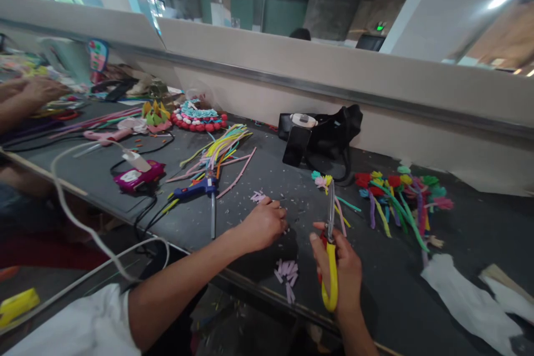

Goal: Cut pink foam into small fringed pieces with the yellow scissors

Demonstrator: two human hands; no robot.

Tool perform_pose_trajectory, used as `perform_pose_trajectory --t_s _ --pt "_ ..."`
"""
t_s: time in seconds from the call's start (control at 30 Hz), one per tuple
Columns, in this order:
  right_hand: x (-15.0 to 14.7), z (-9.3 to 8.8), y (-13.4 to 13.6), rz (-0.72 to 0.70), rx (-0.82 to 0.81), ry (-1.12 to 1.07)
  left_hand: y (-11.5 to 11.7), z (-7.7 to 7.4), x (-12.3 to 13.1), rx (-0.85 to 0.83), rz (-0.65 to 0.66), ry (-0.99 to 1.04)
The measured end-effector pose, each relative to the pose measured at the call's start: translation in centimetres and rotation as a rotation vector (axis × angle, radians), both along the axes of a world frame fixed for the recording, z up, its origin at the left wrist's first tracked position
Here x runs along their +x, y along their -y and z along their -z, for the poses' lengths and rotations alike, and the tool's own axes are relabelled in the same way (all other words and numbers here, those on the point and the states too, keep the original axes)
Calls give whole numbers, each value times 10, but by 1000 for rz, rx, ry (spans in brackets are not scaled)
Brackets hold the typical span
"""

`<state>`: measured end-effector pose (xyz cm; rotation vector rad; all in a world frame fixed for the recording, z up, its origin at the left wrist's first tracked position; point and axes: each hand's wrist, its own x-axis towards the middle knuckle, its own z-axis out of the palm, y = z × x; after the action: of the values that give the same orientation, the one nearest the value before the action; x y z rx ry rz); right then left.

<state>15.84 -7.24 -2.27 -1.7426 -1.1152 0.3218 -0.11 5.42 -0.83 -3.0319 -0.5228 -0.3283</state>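
Here, near the table edge (254, 285), a gap separates left hand (263, 225) from scissors (332, 272).

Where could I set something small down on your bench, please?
The bench looks bare between your right hand and the white cloth, and mostly so between the pipe cleaners and the phone. It is crowded around the pink glue gun.

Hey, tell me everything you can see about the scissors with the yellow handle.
The scissors are in the person's right hand, above the dark table. Their grey, metallic-looking blades point away from the person, toward a small bunch of flowers; whether the tips touch it is unclear. The smooth handle looks like plastic, bright yellow with some red on its left side, partly hidden by the fingers. The blades lie close together, but whether they are fully closed is hard to tell.
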Motion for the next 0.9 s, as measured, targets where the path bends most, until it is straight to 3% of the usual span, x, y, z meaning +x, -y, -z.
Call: perform_pose_trajectory --t_s 0.13,0.33,0.5,0.73,0.9 --pt "0 2 -1 6 7 -11 0 1 5 -36 -22 15" --pt "-6 -4 -4 45 24 -72 10 -10 12 -439 -106 380" --pt "-13 -13 -7 7 76 -112 28 -16 16 -669 -152 614" --pt "-15 -15 -14 -14 89 -39 34 -12 18 -986 -349 644" --pt "-18 -15 -15 -5 87 -60 28 -10 16 -1126 -342 646"
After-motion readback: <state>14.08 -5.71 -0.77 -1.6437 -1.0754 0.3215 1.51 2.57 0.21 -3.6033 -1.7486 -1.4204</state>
